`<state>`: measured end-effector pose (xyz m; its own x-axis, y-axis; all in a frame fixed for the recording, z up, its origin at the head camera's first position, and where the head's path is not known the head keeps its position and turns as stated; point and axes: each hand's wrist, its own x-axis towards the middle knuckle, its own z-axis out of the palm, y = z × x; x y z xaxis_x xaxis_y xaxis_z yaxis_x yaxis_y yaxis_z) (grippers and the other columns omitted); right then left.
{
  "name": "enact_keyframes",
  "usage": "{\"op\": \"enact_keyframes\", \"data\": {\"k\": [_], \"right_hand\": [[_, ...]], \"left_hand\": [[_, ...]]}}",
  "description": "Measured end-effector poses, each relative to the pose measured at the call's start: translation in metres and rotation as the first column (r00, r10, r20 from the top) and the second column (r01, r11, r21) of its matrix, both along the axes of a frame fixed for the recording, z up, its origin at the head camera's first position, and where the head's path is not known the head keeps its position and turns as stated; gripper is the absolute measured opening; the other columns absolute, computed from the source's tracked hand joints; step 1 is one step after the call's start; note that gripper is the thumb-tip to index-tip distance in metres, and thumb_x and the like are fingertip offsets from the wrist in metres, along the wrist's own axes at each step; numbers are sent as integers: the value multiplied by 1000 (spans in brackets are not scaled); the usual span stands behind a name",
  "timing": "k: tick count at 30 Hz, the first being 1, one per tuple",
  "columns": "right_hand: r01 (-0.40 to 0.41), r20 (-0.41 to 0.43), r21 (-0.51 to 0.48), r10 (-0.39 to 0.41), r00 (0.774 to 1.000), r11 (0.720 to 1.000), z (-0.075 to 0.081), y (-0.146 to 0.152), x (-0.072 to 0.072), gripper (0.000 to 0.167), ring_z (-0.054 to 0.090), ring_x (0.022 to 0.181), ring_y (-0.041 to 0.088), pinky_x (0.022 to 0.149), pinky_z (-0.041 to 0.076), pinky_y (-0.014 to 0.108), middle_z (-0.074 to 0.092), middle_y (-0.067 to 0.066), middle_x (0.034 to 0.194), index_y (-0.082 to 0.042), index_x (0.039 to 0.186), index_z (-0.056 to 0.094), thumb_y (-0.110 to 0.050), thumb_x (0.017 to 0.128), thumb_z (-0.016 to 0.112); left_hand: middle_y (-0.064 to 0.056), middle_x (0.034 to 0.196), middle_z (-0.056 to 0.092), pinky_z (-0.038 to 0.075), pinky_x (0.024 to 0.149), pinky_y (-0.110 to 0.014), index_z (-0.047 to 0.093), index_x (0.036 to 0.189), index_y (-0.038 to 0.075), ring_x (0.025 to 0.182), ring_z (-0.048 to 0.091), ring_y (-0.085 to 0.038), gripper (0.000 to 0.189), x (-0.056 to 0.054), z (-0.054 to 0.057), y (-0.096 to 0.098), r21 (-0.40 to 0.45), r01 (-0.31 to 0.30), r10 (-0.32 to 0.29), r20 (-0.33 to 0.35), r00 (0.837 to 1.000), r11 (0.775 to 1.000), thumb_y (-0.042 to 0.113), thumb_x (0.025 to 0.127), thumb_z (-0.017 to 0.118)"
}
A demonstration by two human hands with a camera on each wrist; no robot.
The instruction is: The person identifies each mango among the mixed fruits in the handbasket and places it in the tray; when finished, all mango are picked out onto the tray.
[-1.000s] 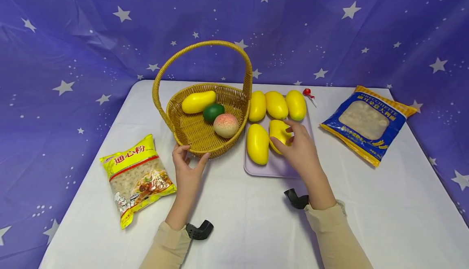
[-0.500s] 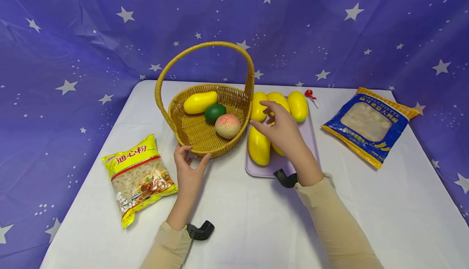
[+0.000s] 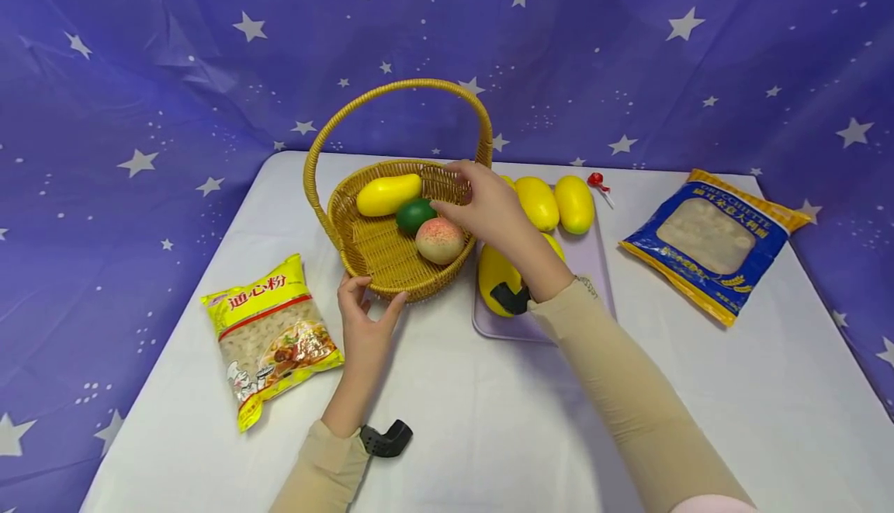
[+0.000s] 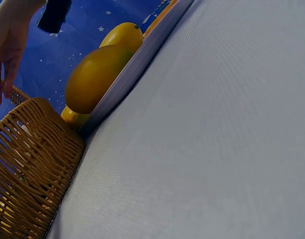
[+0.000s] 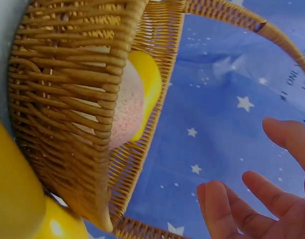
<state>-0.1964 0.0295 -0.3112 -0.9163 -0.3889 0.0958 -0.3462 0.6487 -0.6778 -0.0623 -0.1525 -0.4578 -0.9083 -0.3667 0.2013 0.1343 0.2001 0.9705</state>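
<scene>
A wicker basket (image 3: pixel 412 289) with a tall arched handle holds a yellow mango (image 3: pixel 389 195), a dark green oval fruit (image 3: pixel 414 216) and a peach (image 3: pixel 440 240). My left hand (image 3: pixel 366 331) holds the basket's near rim, thumb and bent fingers apart. Over the basket's right side hovers my right hand (image 3: pixel 489 206), nothing between its spread fingers, as the right wrist view (image 5: pixel 264 199) confirms for that hand. Below its forearm, a lilac tray (image 3: pixel 513 336) carries several yellow mangoes (image 3: pixel 574 204), some partly hidden by the arm. The left wrist view shows the basket's wall (image 4: pixel 38 159) without the left hand.
A yellow pasta bag (image 3: pixel 272 342) lies left of the basket. On the right is a blue pasta bag (image 3: pixel 715 245). A red lollipop (image 3: pixel 597 181) lies behind the tray's far right corner. A starry purple cloth (image 3: pixel 559 55) hangs behind the white table (image 3: pixel 454 428).
My right hand has left a mango on the tray and moved left, up over the basket's right rim. The left hand stays at the basket. The head view has shifted slightly.
</scene>
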Motion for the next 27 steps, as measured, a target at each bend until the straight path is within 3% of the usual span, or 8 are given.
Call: {"op": "enact_keyframes", "data": {"k": [9,20,27], "right_hand": [[-63,58,61,59,997,996,-1,-26,-35,59,53,112,23,89,45,39,57,6,125,-18,137,51,-41,87,70],[-99,168,144,74,983,985,-4,-52,-79,55,53,105,19,84,46,34,57,5,120,-18,137,51,-39,89,68],[-133,239,181,88,967,974,-14,-62,-93,53,50,117,21,93,44,36,51,6,136,-16,137,51,-35,90,68]], "left_hand": [[-14,155,11,31,106,-49,37,127,10,137,30,-29,57,1,-3,0,-20,-19,19,-17,1000,1000,24,86,75],[-16,155,11,31,105,-51,36,129,7,137,29,-33,59,1,0,-1,-35,-13,14,7,1000,999,21,87,74],[-26,153,10,30,105,-55,34,126,-2,136,29,-39,54,11,30,7,-31,-3,4,24,1000,1000,10,88,71]]}}
